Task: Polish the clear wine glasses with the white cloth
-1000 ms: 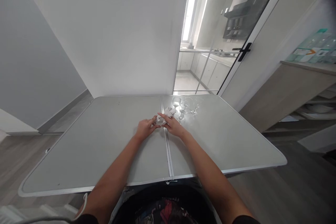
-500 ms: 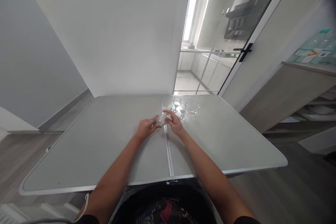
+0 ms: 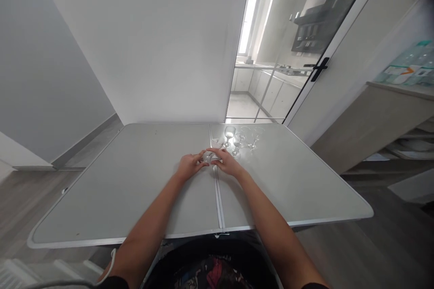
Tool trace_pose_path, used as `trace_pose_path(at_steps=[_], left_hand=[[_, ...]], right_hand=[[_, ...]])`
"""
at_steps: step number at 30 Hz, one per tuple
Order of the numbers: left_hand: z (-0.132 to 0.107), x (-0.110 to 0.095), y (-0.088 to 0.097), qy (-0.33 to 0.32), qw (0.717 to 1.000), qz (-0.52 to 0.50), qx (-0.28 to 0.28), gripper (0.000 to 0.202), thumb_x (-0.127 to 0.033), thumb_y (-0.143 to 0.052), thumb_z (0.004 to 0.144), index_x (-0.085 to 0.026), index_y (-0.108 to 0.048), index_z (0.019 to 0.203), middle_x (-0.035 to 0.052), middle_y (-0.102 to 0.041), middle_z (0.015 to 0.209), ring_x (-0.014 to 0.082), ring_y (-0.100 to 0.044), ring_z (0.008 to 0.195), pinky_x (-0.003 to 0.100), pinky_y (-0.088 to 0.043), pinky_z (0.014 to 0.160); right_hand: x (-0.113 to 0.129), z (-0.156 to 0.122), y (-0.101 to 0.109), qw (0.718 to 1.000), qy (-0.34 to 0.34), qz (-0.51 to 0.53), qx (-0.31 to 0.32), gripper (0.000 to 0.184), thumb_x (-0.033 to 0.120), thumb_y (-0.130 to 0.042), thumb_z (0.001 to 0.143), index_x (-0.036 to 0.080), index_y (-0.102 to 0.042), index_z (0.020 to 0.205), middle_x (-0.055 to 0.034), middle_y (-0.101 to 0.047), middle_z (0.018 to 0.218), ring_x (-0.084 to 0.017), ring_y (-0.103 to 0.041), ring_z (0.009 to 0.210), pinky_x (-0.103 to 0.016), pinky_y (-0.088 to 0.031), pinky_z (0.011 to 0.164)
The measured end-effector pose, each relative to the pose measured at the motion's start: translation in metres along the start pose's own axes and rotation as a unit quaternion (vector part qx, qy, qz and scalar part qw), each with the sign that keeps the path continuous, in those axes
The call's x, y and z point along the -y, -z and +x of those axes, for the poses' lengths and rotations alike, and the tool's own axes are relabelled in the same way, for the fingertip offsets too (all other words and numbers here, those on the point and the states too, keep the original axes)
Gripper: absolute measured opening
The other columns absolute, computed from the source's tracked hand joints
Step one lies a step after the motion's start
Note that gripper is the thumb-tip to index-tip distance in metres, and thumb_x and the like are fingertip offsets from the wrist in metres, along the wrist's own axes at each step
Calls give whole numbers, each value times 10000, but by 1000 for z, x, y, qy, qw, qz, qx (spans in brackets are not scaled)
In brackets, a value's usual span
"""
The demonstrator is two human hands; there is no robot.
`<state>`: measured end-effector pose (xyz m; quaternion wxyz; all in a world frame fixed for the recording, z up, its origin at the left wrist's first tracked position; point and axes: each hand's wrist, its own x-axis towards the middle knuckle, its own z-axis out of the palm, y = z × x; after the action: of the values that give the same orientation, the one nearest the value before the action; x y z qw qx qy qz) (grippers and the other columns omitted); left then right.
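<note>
My left hand (image 3: 190, 165) and my right hand (image 3: 228, 164) meet over the middle seam of the grey folding table (image 3: 135, 189). Between their fingertips is a small clear glass (image 3: 206, 157) with a bit of white cloth (image 3: 215, 158) pressed against it. My left fingers are curled round the glass; my right fingers press the cloth onto it. How the glass lies is hard to make out.
Three small stemmed glasses (image 3: 238, 139) stand upright just beyond my right hand, near the table's far edge. A white wall is behind the table, a glass sliding door (image 3: 305, 49) to the right, and a wooden shelf unit (image 3: 389, 117) at far right.
My right hand has drawn back a little and turned over the glass, covering more of the white cloth. My left hand has stayed put.
</note>
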<state>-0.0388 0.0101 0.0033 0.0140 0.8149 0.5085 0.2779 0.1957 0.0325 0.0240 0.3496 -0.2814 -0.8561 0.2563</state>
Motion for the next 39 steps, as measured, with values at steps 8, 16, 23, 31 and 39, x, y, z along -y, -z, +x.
trace_pose_path(at_steps=[8,16,23,31,39], left_hand=[[-2,-1,-3,14,998,-62,-6,591,-570,-662,861,-223,-622,1338,22,-760,842,148,-672,687,239,-445,667],[0,1,-9,-4,1000,21,-15,509,-492,-673,883,-235,-634,1320,71,-782,893,194,-708,768,288,-455,734],[0,-2,-9,25,999,-16,-20,560,-532,-690,854,-274,-617,1345,20,-777,875,161,-694,703,254,-448,676],[1,-2,-6,-13,1000,0,-8,523,-460,-710,858,-242,-631,1326,38,-772,849,180,-699,745,261,-448,692],[2,-9,-3,-5,999,41,-24,482,-424,-666,897,-261,-619,1348,73,-784,884,206,-694,724,297,-441,694]], right_hand=[[6,-1,-3,996,-32,77,-40,623,270,-679,860,249,-479,1449,-68,-669,1253,-233,-643,1047,-370,-492,930],[2,0,-5,995,-79,56,8,686,207,-657,840,284,-449,1489,-60,-684,1226,-238,-647,1019,-390,-486,943],[-1,3,-9,981,-94,147,-85,605,302,-792,716,231,-604,1286,-64,-661,1167,-241,-633,1021,-376,-507,912],[3,-1,-6,988,-58,142,-24,625,360,-722,820,270,-535,1410,-65,-638,1263,-235,-610,1089,-375,-481,959],[6,5,-7,971,-102,195,-95,506,450,-598,920,222,-565,1371,-57,-649,1109,-188,-603,907,-332,-495,867]])
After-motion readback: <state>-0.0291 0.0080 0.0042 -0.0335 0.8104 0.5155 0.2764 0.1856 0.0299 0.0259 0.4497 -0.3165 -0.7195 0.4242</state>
